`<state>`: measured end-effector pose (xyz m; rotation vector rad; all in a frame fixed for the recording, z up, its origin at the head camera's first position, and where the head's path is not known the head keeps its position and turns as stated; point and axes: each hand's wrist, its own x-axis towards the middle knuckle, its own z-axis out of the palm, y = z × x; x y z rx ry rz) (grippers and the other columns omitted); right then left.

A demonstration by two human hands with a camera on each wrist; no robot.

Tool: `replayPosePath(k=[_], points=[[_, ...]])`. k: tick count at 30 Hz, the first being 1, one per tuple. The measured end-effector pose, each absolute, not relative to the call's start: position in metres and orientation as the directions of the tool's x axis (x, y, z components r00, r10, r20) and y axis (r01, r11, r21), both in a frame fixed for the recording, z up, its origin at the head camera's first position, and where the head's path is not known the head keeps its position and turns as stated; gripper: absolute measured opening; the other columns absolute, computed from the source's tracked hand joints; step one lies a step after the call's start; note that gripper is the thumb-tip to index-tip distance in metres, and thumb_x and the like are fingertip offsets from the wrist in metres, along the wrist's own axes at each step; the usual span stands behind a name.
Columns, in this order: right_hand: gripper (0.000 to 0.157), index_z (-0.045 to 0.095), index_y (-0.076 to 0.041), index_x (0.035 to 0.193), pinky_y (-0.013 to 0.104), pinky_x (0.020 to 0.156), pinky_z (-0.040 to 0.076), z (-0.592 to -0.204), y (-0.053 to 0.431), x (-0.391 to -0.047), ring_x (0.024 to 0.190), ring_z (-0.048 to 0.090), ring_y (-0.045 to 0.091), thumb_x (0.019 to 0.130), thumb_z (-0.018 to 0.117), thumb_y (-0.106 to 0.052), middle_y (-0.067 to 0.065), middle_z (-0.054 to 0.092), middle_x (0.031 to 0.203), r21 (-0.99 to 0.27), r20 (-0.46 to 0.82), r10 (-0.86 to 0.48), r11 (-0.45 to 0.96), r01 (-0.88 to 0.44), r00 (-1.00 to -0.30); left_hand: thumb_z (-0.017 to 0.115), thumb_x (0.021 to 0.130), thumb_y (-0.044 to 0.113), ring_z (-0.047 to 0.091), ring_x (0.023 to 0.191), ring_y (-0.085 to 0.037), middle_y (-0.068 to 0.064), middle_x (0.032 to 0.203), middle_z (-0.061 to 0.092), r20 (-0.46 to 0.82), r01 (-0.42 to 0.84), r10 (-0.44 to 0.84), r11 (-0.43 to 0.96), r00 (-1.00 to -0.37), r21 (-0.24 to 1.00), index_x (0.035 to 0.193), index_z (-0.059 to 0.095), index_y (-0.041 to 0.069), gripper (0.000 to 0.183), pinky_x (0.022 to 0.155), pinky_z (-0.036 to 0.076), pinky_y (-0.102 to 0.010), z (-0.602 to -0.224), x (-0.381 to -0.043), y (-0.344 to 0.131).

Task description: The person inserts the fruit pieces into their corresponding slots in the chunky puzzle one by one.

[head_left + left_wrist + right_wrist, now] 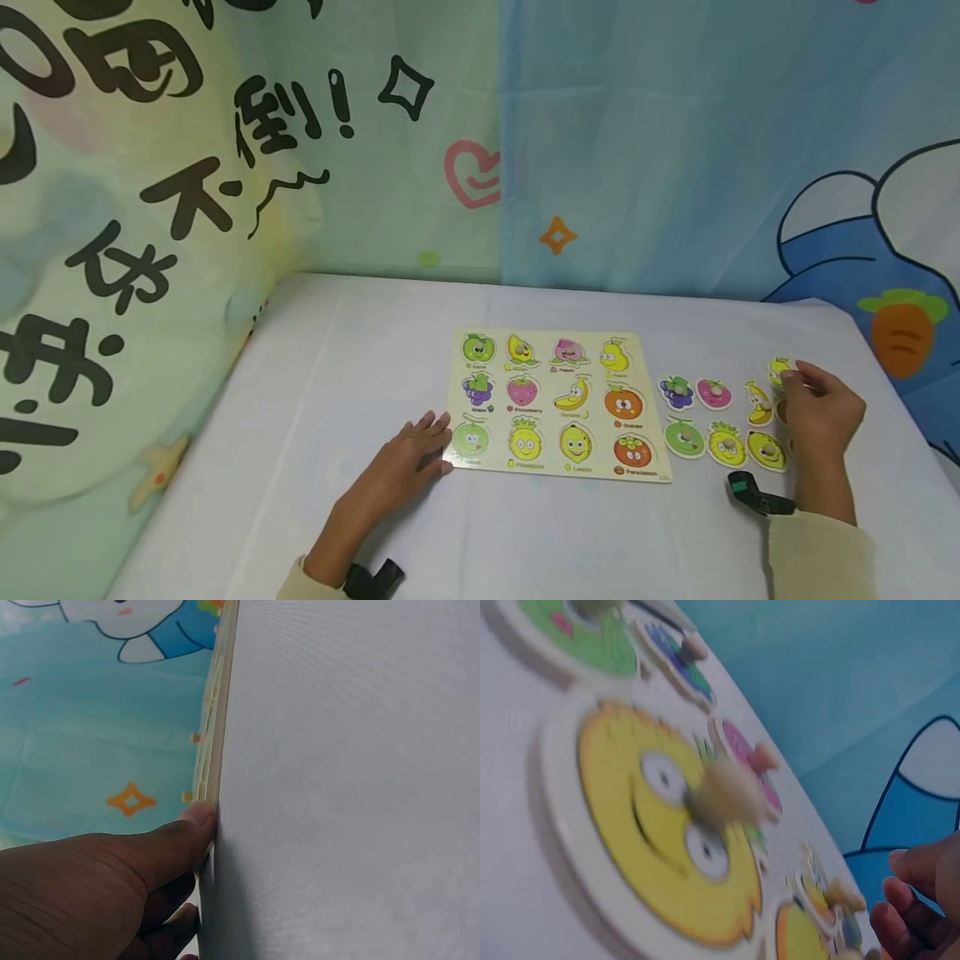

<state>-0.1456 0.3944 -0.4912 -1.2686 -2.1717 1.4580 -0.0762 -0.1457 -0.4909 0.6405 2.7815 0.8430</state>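
Observation:
My left hand (411, 457) lies at the left edge of a cream fruit puzzle board (551, 429), fingers extended and thumb at the lower left corner. The left wrist view shows that thumb against the board's edge (211, 772). My right hand (827, 408) reaches over loose puzzle pieces, its fingertips right at a yellow fruit piece (778, 368). In the right wrist view, the right hand's bent fingers (919, 900) show nothing between them. Close by are a banana piece (759, 406) and a lemon piece (766, 451); the right hand partly hides other pieces.
Right of the board lie a grape piece (677, 392), a pink piece (713, 394), a green piece (684, 438) and a pineapple piece (622, 817) with a knob. A white cloth covers the table (322, 358). Printed curtains (645, 150) hang behind it.

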Motion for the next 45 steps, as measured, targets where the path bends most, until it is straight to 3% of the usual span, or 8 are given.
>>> replayPosePath(k=[6,10,13,16,19,25,36,45], points=[[0.049,0.046,-0.033,0.146,0.018,0.096,0.045,-0.496,0.41,-0.147,0.13,0.043,0.013,0.098,0.054,-0.037,-0.005,0.046,0.145,-0.766,-0.35,0.758,0.107,0.634,-0.551,0.072,0.088,0.024,0.031,0.141,-0.025,-0.005,0.148,0.043,-0.029,0.359,0.452,0.744,-0.892,0.564,0.135,0.057,0.004,0.053,0.115,0.024,-0.048,-0.488,-0.077,-0.146],[0.05,0.043,-0.029,0.148,0.025,0.104,0.04,-0.498,0.416,-0.151,0.138,0.036,0.019,0.099,0.051,-0.037,-0.002,0.039,0.153,-0.73,-0.359,0.745,0.151,0.667,-0.562,0.073,0.088,0.024,0.031,0.141,-0.026,-0.005,0.148,0.043,-0.03,0.362,0.457,0.741,-0.889,0.566,0.135,0.057,0.004,0.053,0.114,0.025,-0.048,-0.488,-0.078,-0.145],[0.052,0.043,-0.026,0.148,0.035,0.116,0.024,-0.499,0.416,-0.154,0.14,0.031,0.021,0.098,0.052,-0.037,0.001,0.039,0.153,-0.72,-0.342,0.741,0.188,0.668,-0.578,0.072,0.088,0.023,0.031,0.141,-0.026,-0.006,0.148,0.043,-0.031,0.365,0.462,0.737,-0.886,0.569,0.135,0.057,0.004,0.053,0.115,0.024,-0.048,-0.488,-0.078,-0.145],[0.054,0.042,-0.018,0.148,0.053,0.116,0.005,-0.501,0.411,-0.158,0.141,0.028,0.03,0.098,0.051,-0.034,0.009,0.039,0.152,-0.704,-0.289,0.723,0.283,0.652,-0.627,0.072,0.088,0.023,0.03,0.141,-0.025,-0.005,0.148,0.042,-0.031,0.362,0.458,0.74,-0.888,0.567,0.136,0.056,0.004,0.054,0.115,0.024,-0.048,-0.488,-0.078,-0.145],[0.052,0.041,-0.013,0.148,0.062,0.11,0.003,-0.502,0.404,-0.164,0.138,0.03,0.038,0.099,0.049,-0.029,0.016,0.041,0.149,-0.679,-0.219,0.7,0.391,0.621,-0.68,0.073,0.088,0.024,0.03,0.141,-0.024,-0.004,0.148,0.042,-0.036,0.35,0.447,0.745,-0.894,0.568,0.136,0.056,0.004,0.054,0.114,0.025,-0.048,-0.489,-0.078,-0.145],[0.046,0.047,-0.008,0.144,0.064,0.107,0.008,-0.507,0.399,-0.169,0.133,0.035,0.041,0.1,0.044,-0.022,0.019,0.047,0.143,-0.658,-0.134,0.685,0.479,0.581,-0.716,0.073,0.088,0.024,0.03,0.142,-0.024,-0.004,0.148,0.042,-0.04,0.336,0.432,0.752,-0.901,0.568,0.136,0.056,0.004,0.055,0.114,0.025,-0.049,-0.489,-0.076,-0.145],[0.042,0.053,-0.005,0.139,0.063,0.106,0.011,-0.509,0.398,-0.168,0.13,0.037,0.042,0.102,0.042,-0.022,0.021,0.051,0.139,-0.647,-0.155,0.671,0.486,0.588,-0.725,0.073,0.088,0.024,0.03,0.141,-0.025,-0.005,0.148,0.042,-0.038,0.341,0.439,0.747,-0.898,0.571,0.136,0.056,0.003,0.054,0.114,0.025,-0.05,-0.489,-0.076,-0.146],[0.042,0.056,-0.012,0.138,0.055,0.104,0.017,-0.509,0.391,-0.168,0.119,0.044,0.033,0.101,0.044,-0.028,0.014,0.059,0.12,-0.704,-0.103,0.748,0.41,0.58,-0.655,0.072,0.089,0.026,0.03,0.141,-0.024,-0.004,0.148,0.042,-0.032,0.35,0.444,0.747,-0.896,0.565,0.135,0.057,0.005,0.053,0.115,0.023,-0.047,-0.491,-0.076,-0.145]])
